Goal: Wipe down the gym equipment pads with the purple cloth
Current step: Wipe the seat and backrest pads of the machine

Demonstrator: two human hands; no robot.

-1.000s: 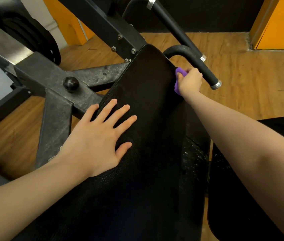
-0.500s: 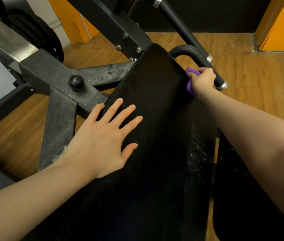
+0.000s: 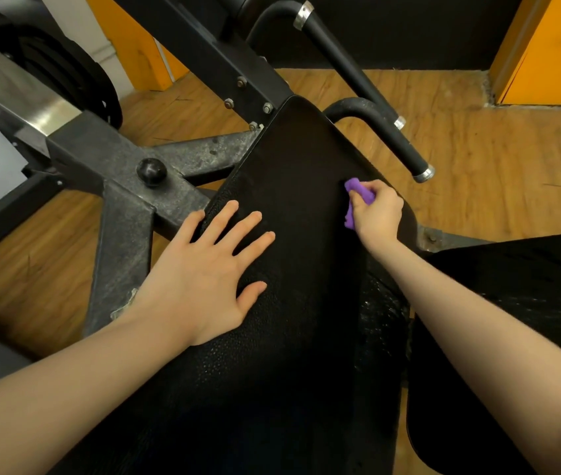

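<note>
Under the left hand [image 3: 203, 279], flat with fingers spread, lies the long black textured vinyl pad [image 3: 293, 186]; beside it, the right hand [image 3: 377, 214] grips a crumpled purple cloth [image 3: 358, 193] against the pad.

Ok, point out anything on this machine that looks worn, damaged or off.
The grey steel frame is scuffed and mottled, and a pale patch by the left wrist may be flaked paint or residue. Pale specks dot the long pad along its right side. The handles and bolts look intact.
</note>
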